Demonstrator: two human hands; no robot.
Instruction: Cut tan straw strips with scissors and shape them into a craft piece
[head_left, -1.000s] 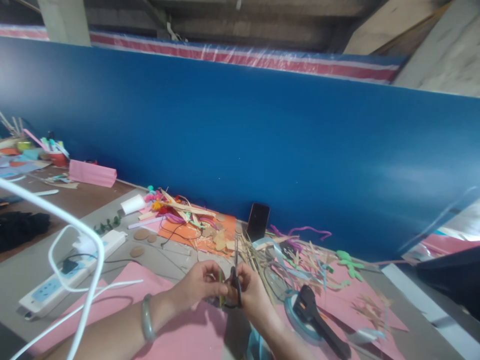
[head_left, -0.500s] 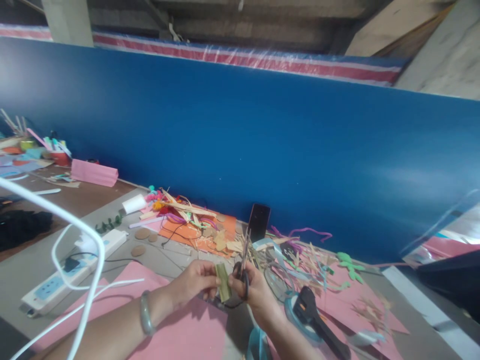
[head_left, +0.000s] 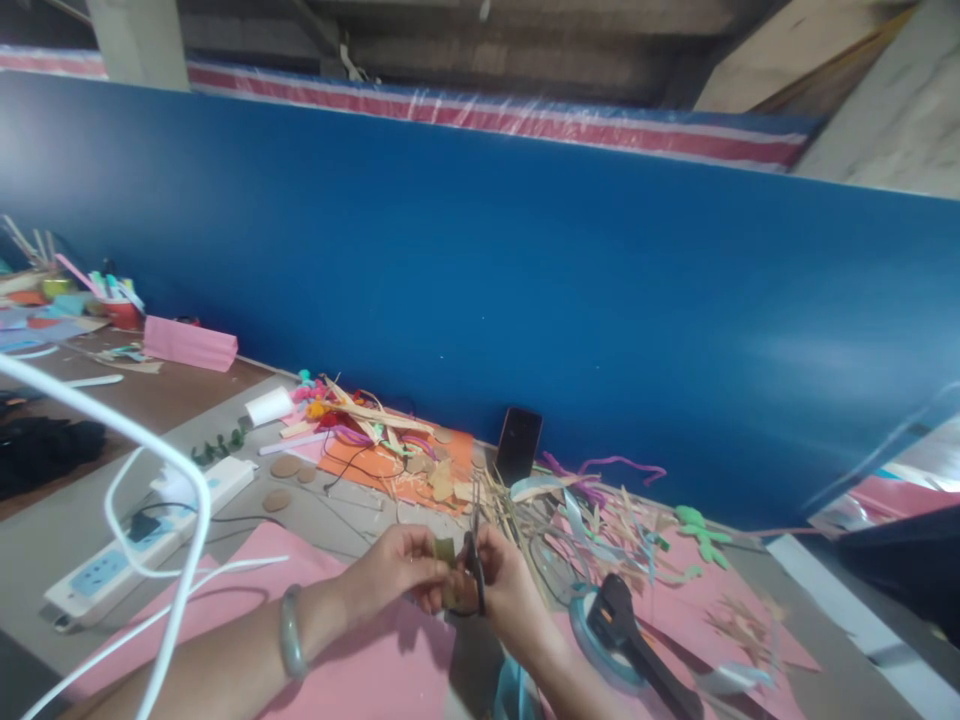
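Observation:
My left hand (head_left: 405, 568), with a bracelet on its wrist, pinches a short, flat olive-green strip (head_left: 445, 550). What the strip is made of, I cannot tell; fingers cover part of it. Close beside it, my right hand (head_left: 508, 585) is closed around dark-handled scissors (head_left: 478, 575), their blades pointing up and away. Fingertips of both hands meet at the strip, above the edge of a pink paper sheet (head_left: 360, 660).
A glue gun (head_left: 634, 635) lies on a ribbon roll at right. Behind are a phone (head_left: 517, 445) leaning on the blue partition (head_left: 480, 250), and scraps on orange paper (head_left: 375, 480). A power strip (head_left: 150, 545) and a white cable (head_left: 176, 455) occupy the left.
The right hand and scissors have shifted slightly left, and the hands are closer together. The strip is turned and more covered by fingers.

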